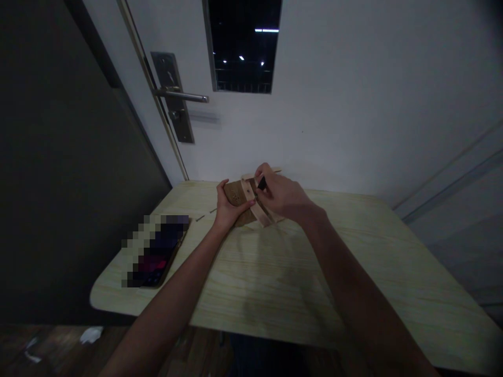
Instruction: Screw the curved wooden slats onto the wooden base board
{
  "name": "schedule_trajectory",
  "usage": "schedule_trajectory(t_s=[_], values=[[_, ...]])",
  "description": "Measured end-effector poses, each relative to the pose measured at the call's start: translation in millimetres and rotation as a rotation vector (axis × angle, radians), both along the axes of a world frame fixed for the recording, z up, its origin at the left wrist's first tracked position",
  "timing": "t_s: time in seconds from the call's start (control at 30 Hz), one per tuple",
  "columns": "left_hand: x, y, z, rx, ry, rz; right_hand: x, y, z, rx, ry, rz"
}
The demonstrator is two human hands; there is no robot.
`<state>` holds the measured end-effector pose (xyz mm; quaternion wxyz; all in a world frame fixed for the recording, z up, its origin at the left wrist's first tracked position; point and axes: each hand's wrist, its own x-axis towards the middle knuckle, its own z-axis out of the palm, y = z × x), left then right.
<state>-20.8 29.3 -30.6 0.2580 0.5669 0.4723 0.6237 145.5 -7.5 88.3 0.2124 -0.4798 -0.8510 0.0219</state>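
Observation:
My left hand (pixel 229 210) grips the left part of a brown board (pixel 236 195) with small holes in it. Its thumb presses on a pale wooden strip (pixel 259 213) that lies across the board. Over the board's right side, my right hand (pixel 283 195) is closed around a small black object (pixel 262 183), perhaps a tool handle; its lower end by the strip is too small to make out. More pale wooden pieces (pixel 277 170) stick out behind and below my right hand, partly hidden by it. Two thin metal screws or nails (pixel 200 218) lie left of my left hand.
A phone (pixel 167 251), partly blurred out, lies at the left of the light wood-grain table (pixel 353 272). Behind the table's far edge stands a white door (pixel 334 104) with a metal lever handle (pixel 183 96) and a dark window (pixel 245 47). A dark panel rises on the left.

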Motion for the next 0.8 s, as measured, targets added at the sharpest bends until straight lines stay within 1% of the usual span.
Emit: schedule_trajectory(t_s=[0.1,0.17,0.27,0.37,0.43,0.6,0.8], values=[[-1,0,0.1,0.008,0.013,0.005,2,3,-2.9,-0.018,0.073,0.129],[-1,1,-0.7,0.011,0.017,0.007,1,4,-4.2,-0.023,0.082,0.164],[-2,1,-2.1,0.007,0.023,0.007,-1,5,-3.5,-0.017,0.021,0.090],[-1,1,-2.2,0.011,0.027,0.006,-1,6,-2.6,0.032,-0.031,0.007],[-1,0,-1.4,0.016,0.036,0.005,0,8,-3.3,0.063,-0.052,-0.023],[-1,-1,0.7,0.030,0.069,-0.003,0,12,-4.7,0.057,-0.033,-0.007],[-1,0,-0.5,0.029,0.068,-0.003,4,9,-3.6,0.034,-0.037,0.024]])
